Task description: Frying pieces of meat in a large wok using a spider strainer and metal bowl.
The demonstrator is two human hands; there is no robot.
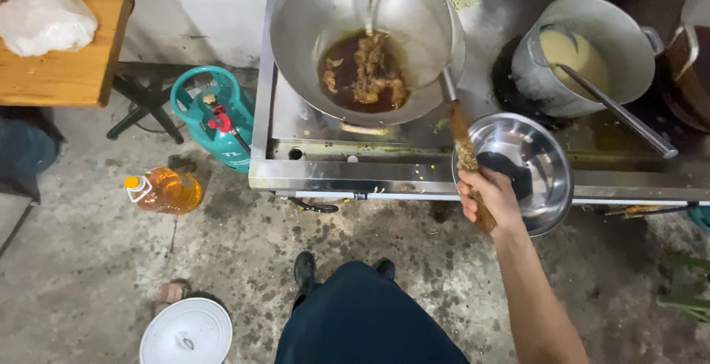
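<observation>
My right hand (489,200) grips the wooden handle (464,142) of a long skimmer. Its round metal head (414,16) reaches into a large steel wok (310,31) on the stove. Brown pieces of food (373,72) lie in dark oil at the wok's bottom. A shiny steel bowl (540,157) sits just right of my hand and juts over the stove's front edge; what holds it up is hidden. My left hand is out of sight.
A steel pot (592,24) with pale batter and a ladle (621,116) stands at the right. On the concrete floor are a teal gas cylinder (214,116), a bottle of oil (164,190) and a white lid (186,332). A wooden table (66,75) stands at the left.
</observation>
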